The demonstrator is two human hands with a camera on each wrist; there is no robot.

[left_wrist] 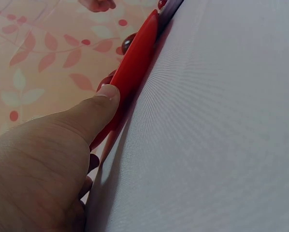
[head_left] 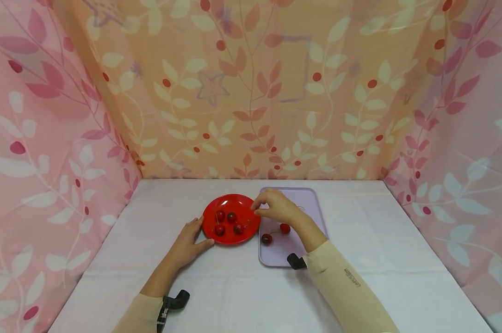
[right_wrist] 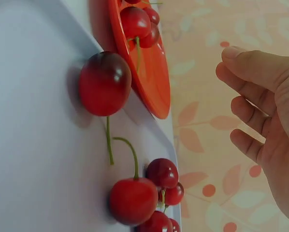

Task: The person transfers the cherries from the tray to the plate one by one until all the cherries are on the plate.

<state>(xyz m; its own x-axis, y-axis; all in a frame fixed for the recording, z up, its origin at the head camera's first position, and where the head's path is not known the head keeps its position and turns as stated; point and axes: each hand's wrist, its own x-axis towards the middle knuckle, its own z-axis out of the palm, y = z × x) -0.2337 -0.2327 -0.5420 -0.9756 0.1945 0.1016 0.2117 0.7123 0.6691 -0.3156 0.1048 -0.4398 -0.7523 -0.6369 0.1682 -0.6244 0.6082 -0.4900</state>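
My left hand (head_left: 186,245) rests at the near left rim of a round red plate (head_left: 251,226), thumb and fingers spread along its edge. In the left wrist view its thumb (left_wrist: 106,94) touches the rim. Several dark red cherries, one with a dark top (head_left: 232,217), lie on the plate. My right hand (head_left: 277,206) hovers over the left part of a pale purple tray (head_left: 313,193), near the plate's right rim. Its thumb and forefinger come close together with nothing between them. On the tray lie a stemmed cherry (right_wrist: 106,83), another cherry (right_wrist: 133,200) and several more behind.
The tray stands right beside the plate on a white-covered table (head_left: 230,291). Patterned cloth walls (head_left: 251,92) enclose the table at the back and both sides. My right forearm (head_left: 346,282) crosses the tray's near right part and hides some of it.
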